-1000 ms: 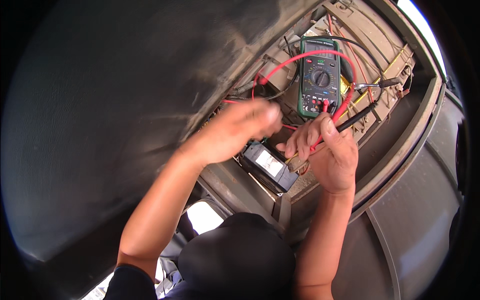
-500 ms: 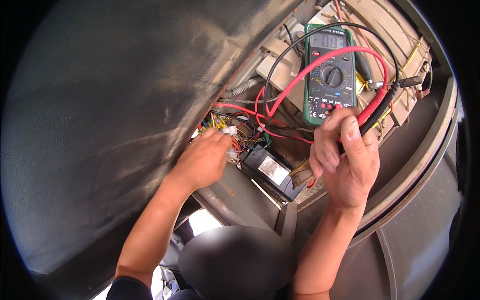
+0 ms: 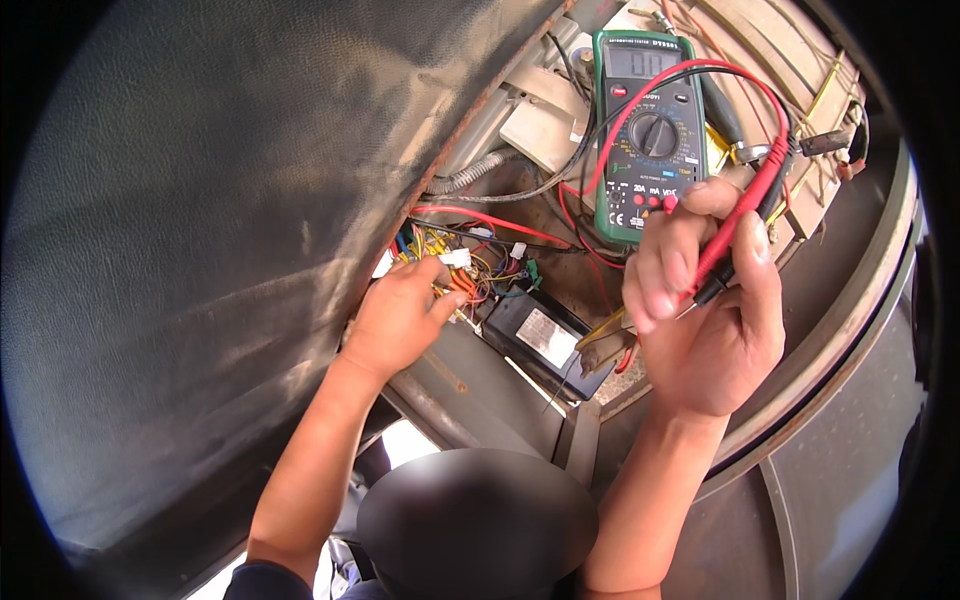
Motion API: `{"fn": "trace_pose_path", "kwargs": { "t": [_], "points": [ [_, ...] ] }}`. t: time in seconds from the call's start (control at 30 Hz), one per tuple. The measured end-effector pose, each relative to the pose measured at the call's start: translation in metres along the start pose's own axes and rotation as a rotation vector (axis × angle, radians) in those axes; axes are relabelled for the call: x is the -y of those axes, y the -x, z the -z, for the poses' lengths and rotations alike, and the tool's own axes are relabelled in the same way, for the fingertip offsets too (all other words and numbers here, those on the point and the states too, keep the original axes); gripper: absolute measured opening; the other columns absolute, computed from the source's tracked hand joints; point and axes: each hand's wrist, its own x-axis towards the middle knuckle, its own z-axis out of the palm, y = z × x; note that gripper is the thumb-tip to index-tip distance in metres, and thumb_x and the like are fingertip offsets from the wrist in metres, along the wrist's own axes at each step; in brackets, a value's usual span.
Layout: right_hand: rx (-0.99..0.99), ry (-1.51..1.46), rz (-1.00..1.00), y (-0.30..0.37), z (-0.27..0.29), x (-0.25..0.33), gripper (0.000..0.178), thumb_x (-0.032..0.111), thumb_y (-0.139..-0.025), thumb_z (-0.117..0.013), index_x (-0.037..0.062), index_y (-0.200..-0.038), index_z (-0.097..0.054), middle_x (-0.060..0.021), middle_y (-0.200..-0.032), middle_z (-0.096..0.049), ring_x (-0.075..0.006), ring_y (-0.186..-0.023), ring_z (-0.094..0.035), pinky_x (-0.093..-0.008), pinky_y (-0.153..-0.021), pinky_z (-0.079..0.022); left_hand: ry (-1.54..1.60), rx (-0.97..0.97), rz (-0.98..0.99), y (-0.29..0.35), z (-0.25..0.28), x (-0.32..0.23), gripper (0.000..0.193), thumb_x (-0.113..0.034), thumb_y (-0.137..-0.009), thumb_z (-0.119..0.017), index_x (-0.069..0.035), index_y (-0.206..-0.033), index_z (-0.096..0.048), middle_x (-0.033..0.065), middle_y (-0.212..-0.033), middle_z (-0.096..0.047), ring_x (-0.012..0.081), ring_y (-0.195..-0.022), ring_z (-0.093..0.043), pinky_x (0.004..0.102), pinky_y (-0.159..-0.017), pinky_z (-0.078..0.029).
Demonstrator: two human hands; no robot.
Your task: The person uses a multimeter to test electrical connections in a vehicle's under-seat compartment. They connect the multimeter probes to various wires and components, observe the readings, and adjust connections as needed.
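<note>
In the head view, a metal-framed compartment (image 3: 850, 335) opens beneath a large dark padded panel (image 3: 200, 250), with worn, dusty surfaces and loose wiring inside. The green-cased multimeter (image 3: 655, 138) lies face up in the upper part of the compartment, above the right hand (image 3: 708, 320), seemingly so that its display can be read from where the person leans. The right hand's fingers are bent and clamped on the red probe (image 3: 745, 215), with the black probe (image 3: 712, 288) alongside; holding the pair in one hand probably leaves the left hand (image 3: 395, 315) free. That hand reaches into a tangle of coloured wires (image 3: 490, 268) beside a white connector (image 3: 457, 258), thumb and index close to them; I cannot tell whether its fingers pinch anything.

The multimeter has a dark face, a round central dial, a pale display and a row of sockets along its lower end. The red lead (image 3: 700, 62) arches over its upper right. Below the wires sits a black box (image 3: 550, 340) with a white label.
</note>
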Motion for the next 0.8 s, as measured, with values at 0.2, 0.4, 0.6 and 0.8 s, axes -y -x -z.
{"fn": "trace_pose_path", "kwargs": {
  "t": [0.2, 0.4, 0.6, 0.8],
  "points": [
    [0.071, 0.24, -0.023, 0.0, 0.005, -0.01, 0.046, 0.032, -0.114, -0.041, -0.0074, -0.126, -0.061, -0.0158, -0.097, -0.065, -0.0253, -0.085, -0.064, -0.04, -0.077, -0.056, 0.357, 0.002, 0.113, 0.006, 0.005, 0.003, 0.036, -0.034, -0.11, -0.061, 0.0, -0.116, -0.071, 0.015, -0.083, -0.065, 0.0289, -0.075, -0.063, 0.0404, -0.077, -0.052],
    [0.049, 0.276, -0.028, 0.001, 0.011, -0.008, 0.043, 0.035, -0.111, -0.048, -0.0035, -0.122, -0.065, -0.0072, -0.103, -0.056, -0.0192, -0.095, -0.052, -0.0359, -0.08, -0.044, 0.728, 0.094, 0.151, 0.009, 0.01, 0.009, 0.032, -0.03, -0.112, -0.056, -0.002, -0.119, -0.07, 0.0081, -0.093, -0.063, 0.0168, -0.087, -0.059, 0.0323, -0.08, -0.051],
    [-0.113, 0.42, 0.027, 0.001, 0.001, -0.011, 0.051, 0.037, -0.107, -0.054, -0.0108, -0.12, -0.068, -0.0023, -0.087, -0.049, -0.0144, -0.083, -0.048, -0.0325, -0.072, -0.04, 0.005, 0.03, -0.055, 0.013, 0.002, 0.001, 0.029, 0.0, -0.091, -0.062, -0.001, -0.118, -0.07, 0.0156, -0.107, -0.071, 0.0324, -0.105, -0.069, 0.0407, -0.095, -0.053],
    [-0.103, 0.358, -0.035, 0.002, 0.005, -0.006, 0.049, 0.035, -0.106, -0.06, -0.0116, -0.115, -0.07, 0.0006, -0.08, -0.046, -0.0117, -0.076, -0.044, -0.0322, -0.067, -0.039, -0.302, 0.062, -0.188, -0.017, -0.018, -0.042, 0.011, -0.014, -0.092, -0.067, -0.004, -0.096, -0.069, 0.0114, -0.095, -0.073, 0.0319, -0.1, -0.069, 0.0456, -0.092, -0.046]
  ]
}}
